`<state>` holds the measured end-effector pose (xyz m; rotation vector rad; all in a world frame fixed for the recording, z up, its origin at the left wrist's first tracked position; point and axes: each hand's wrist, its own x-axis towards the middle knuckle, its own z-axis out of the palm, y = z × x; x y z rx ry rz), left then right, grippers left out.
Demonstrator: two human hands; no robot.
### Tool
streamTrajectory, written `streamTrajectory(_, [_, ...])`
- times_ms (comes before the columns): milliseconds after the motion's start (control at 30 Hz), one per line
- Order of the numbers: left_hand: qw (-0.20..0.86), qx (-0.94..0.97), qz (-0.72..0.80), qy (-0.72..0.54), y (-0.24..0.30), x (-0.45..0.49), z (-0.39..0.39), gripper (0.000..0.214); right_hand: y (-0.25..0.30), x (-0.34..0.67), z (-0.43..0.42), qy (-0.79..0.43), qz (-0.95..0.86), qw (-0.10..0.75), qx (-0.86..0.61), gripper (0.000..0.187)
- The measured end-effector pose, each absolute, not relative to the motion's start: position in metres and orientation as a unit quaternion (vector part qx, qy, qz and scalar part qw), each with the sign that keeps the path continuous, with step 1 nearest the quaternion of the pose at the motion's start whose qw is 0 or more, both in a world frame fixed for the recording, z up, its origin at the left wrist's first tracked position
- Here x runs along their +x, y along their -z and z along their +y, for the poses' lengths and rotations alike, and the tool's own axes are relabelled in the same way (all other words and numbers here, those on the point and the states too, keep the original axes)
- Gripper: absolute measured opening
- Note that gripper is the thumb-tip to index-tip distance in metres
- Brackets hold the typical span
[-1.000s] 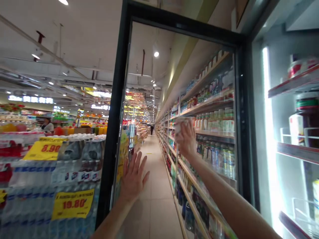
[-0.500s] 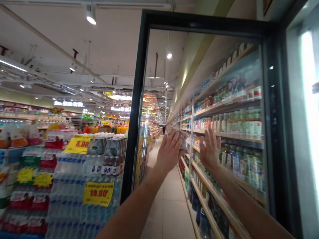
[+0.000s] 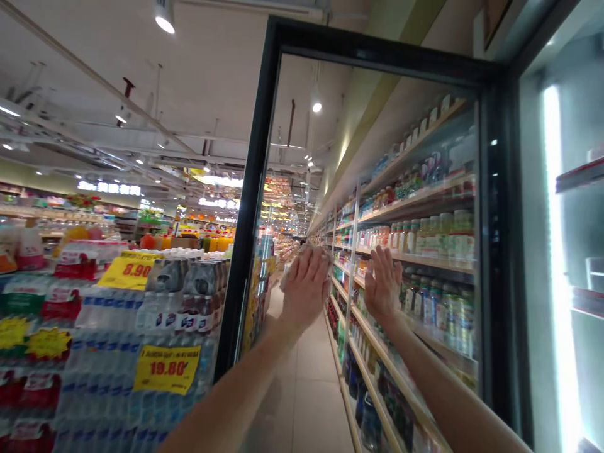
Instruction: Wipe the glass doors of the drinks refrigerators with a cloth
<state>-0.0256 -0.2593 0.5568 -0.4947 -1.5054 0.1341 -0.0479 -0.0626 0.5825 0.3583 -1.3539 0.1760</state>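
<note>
Against the glass door [image 3: 253, 189], the left hand [image 3: 306, 286] holds a pale cloth [image 3: 285, 281] under its palm, the right hand [image 3: 383, 288] outstretched nearby.

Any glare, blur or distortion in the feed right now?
Head view: the light strip at the right burns out to white; head view: the left hand and right hand look slightly soft; head view: the lower price sign reads 19.80, its small print smeared; head view: the door frame leans, perhaps partly from wide-angle distortion.
</note>
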Motion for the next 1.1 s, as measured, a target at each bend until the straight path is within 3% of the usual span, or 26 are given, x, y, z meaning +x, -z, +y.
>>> streamTrajectory(200, [0.587,-0.504,-0.573,-0.272,-0.543,-0.027,-0.256,0.044,-0.581,-0.049,-0.059,-0.095,-0.613,0.761,0.191,0.051])
streamTrajectory(367, [0.672,-0.284,-0.672,-0.125,-0.579,-0.027,-0.258,0.047,-0.581,-0.049,-0.058,-0.104,-0.609,0.763,0.191,0.051])
streamTrajectory(567, [0.557,-0.506,-0.598,-0.275,-0.561,-0.031,-0.256,0.046,-0.581,-0.047,-0.059,-0.107,-0.603,0.766,0.195,0.050])
streamTrajectory(733, [0.671,-0.270,-0.685,-0.091,-0.600,-0.029,-0.263,0.045,-0.582,-0.046,-0.059,-0.114,-0.599,0.770,0.188,0.051])
streamTrajectory(933, [0.563,-0.501,-0.603,-0.261,-0.572,-0.028,-0.260,0.043,-0.582,-0.048,-0.056,-0.113,-0.598,0.769,0.196,0.051])
streamTrajectory(1100, [0.649,-0.320,-0.681,-0.117,-0.603,-0.026,-0.263,0.045,-0.582,-0.048,-0.057,-0.120,-0.602,0.768,0.185,0.051])
